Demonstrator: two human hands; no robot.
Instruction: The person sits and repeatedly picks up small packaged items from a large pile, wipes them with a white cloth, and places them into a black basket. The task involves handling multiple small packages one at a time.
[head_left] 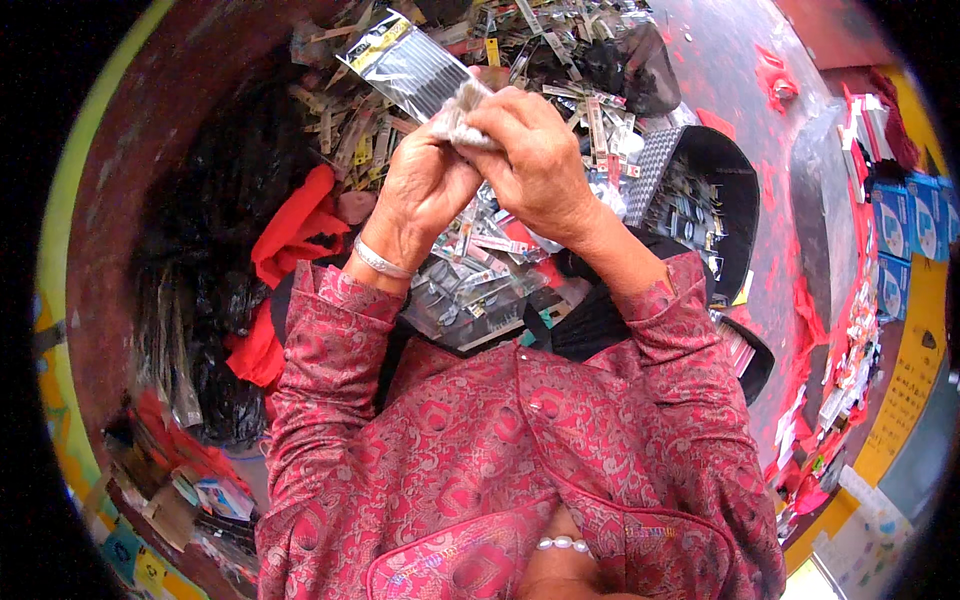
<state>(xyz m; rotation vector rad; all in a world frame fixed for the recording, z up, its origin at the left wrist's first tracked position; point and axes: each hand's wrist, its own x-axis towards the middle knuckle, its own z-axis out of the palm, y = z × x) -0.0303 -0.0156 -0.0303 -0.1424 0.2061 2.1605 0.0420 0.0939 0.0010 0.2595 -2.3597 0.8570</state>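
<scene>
In front of me, both my hands meet at the near end of a clear packet of slim dark sticks point(412, 72), which has a yellow and black printed top and tilts toward the upper left. A crumpled pale cloth point(465, 117) lies over that near end. My right hand point(537, 150) is closed, its fingers pinching the cloth. My left hand point(425, 188), with a silver bracelet at its wrist, is closed round the packet's end from below; its fingertips are hidden behind the cloth. Beneath them spreads a pile of small slim packets point(470, 265).
Black plastic bags point(220, 200) and red plastic sheet point(300, 225) lie on the left. To the right stands a dark open container point(735, 190) with packets beside it. Blue boxes point(893, 220) and scattered papers point(840, 390) line the far right.
</scene>
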